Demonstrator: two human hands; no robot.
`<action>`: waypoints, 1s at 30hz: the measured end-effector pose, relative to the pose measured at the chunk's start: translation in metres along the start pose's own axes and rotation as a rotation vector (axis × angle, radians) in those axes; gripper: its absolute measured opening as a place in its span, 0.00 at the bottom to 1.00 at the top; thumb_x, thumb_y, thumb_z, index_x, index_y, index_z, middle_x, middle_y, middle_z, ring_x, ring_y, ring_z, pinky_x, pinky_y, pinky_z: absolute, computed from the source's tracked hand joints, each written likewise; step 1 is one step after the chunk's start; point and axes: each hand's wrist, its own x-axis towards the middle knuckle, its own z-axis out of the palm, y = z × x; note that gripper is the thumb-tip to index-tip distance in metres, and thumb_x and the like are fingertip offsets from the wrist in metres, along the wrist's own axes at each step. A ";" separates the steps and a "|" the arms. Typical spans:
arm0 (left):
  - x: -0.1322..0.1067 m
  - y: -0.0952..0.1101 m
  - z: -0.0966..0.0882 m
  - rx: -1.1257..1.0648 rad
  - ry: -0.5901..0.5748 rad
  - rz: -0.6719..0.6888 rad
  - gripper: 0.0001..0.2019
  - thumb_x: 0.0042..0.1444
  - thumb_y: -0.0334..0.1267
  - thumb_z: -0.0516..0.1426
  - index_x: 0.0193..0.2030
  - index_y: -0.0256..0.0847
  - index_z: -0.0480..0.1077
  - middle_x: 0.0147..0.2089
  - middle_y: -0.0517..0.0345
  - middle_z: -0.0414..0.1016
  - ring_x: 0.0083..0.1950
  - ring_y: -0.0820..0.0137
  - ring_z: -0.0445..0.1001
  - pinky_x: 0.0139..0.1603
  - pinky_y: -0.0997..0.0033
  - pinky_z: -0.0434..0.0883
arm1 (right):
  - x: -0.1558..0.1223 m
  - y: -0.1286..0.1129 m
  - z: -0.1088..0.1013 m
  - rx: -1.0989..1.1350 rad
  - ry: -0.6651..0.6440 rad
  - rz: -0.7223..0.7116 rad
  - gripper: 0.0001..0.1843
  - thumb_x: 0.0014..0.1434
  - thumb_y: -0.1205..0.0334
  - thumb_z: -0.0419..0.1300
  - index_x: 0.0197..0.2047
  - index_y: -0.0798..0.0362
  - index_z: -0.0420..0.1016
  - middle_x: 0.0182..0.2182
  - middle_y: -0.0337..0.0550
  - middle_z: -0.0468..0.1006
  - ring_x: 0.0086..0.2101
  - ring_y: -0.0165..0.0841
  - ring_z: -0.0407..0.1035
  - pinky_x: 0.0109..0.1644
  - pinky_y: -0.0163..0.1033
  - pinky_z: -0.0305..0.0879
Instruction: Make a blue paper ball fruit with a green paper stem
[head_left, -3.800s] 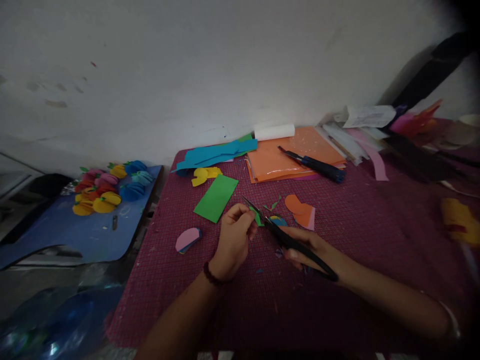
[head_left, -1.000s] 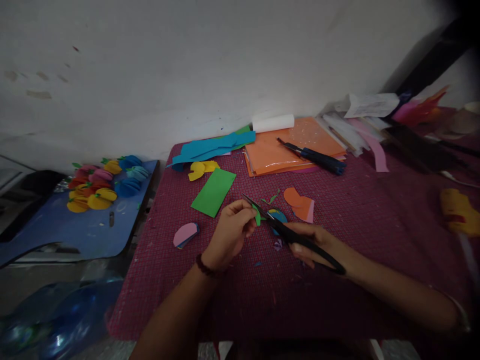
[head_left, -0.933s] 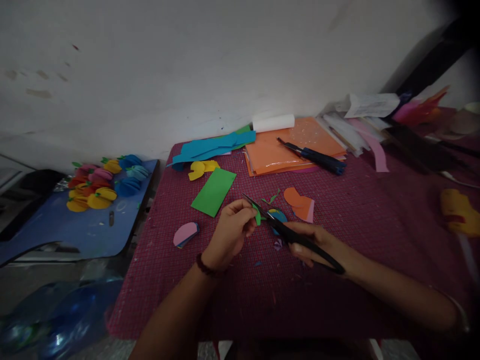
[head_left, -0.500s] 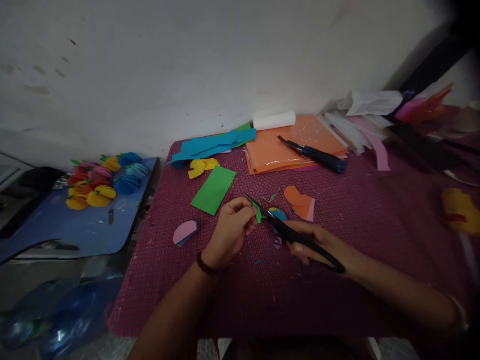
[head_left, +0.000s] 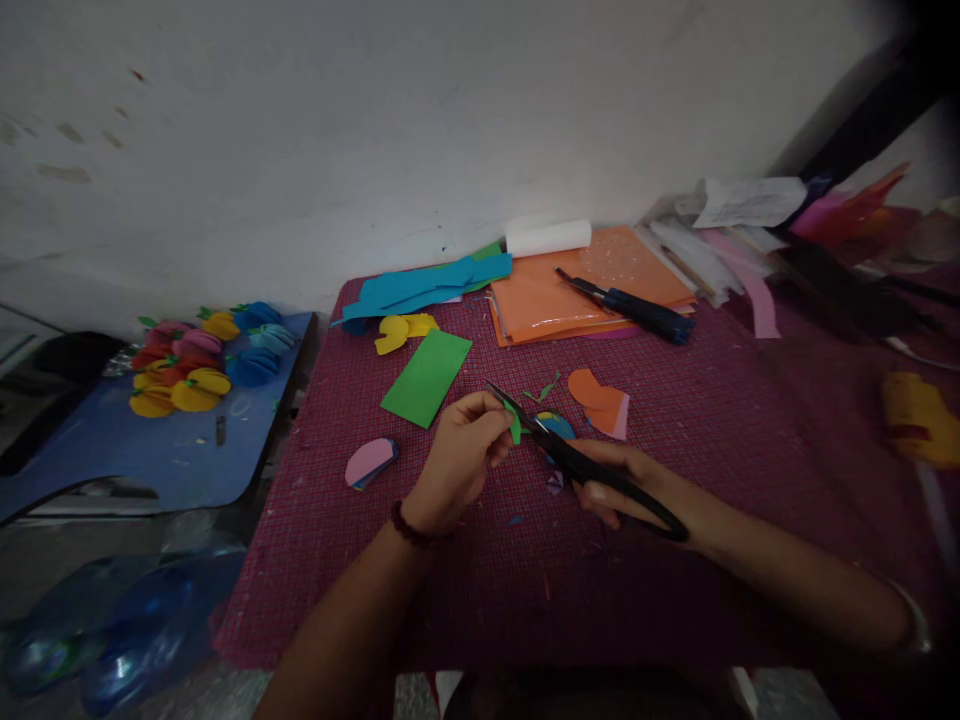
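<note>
Left hand [head_left: 461, 450]: in the head view, fingers pinched closed on a small green paper piece [head_left: 515, 430], which sits at its fingertips, against the scissor blades.
Right hand [head_left: 637, 472]: gripping black-handled scissors [head_left: 577, 465], blades pointing toward the left hand's fingertips; how far they are parted cannot be told.
Green rectangle [head_left: 427, 378]: on the table, just beyond the left hand.
Half-round stack [head_left: 370, 463]: left of the left hand, pink on top, blue beneath.
Orange cutouts [head_left: 600, 403]: just beyond the right hand, a pink edge showing under them.
Clear plastic sleeve [head_left: 551, 312]: well beyond both hands, orange sheets in it, a dark-blue-handled tool [head_left: 637, 310] lying across the top.
Clear plastic bags [head_left: 690, 258]: far beyond the right hand, contents too unclear to name.
Blue board [head_left: 150, 455]: well left of the left hand, bearing clustered paper fruits [head_left: 201, 388] in yellow, red, pink and blue.
Blue plastic bottles [head_left: 142, 630]: low and well left of the left hand, contents unclear.
</note>
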 end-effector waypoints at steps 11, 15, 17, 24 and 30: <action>0.000 0.001 0.001 0.014 -0.003 -0.002 0.08 0.42 0.34 0.58 0.20 0.39 0.61 0.14 0.67 0.63 0.14 0.81 0.55 0.15 0.80 0.49 | 0.001 0.000 0.004 0.022 0.038 0.072 0.21 0.58 0.44 0.58 0.39 0.55 0.65 0.20 0.31 0.59 0.19 0.21 0.54 0.21 0.29 0.49; 0.000 0.002 0.001 0.015 0.002 -0.007 0.08 0.42 0.34 0.58 0.20 0.39 0.60 0.14 0.68 0.63 0.14 0.81 0.56 0.15 0.80 0.50 | 0.001 0.002 0.006 0.044 0.046 0.054 0.21 0.58 0.43 0.58 0.39 0.55 0.66 0.20 0.31 0.60 0.18 0.20 0.54 0.20 0.28 0.49; -0.001 0.002 0.002 0.017 0.005 -0.009 0.08 0.42 0.34 0.58 0.20 0.39 0.61 0.14 0.68 0.63 0.15 0.81 0.56 0.15 0.80 0.50 | 0.001 0.001 0.006 0.045 0.046 0.041 0.22 0.58 0.43 0.58 0.41 0.55 0.67 0.19 0.31 0.59 0.17 0.21 0.53 0.20 0.28 0.48; -0.002 0.001 0.000 0.020 -0.007 -0.010 0.08 0.42 0.33 0.58 0.20 0.39 0.61 0.14 0.68 0.62 0.15 0.81 0.56 0.15 0.79 0.50 | -0.001 -0.008 0.009 0.002 0.075 0.105 0.29 0.57 0.42 0.58 0.50 0.57 0.68 0.19 0.30 0.59 0.16 0.21 0.53 0.18 0.28 0.49; -0.001 0.002 -0.001 -0.010 -0.030 -0.020 0.10 0.43 0.37 0.62 0.23 0.38 0.63 0.16 0.67 0.64 0.16 0.81 0.57 0.16 0.80 0.51 | -0.001 -0.023 -0.011 -0.228 0.216 0.000 0.27 0.55 0.48 0.62 0.55 0.51 0.71 0.33 0.43 0.77 0.29 0.32 0.71 0.30 0.36 0.67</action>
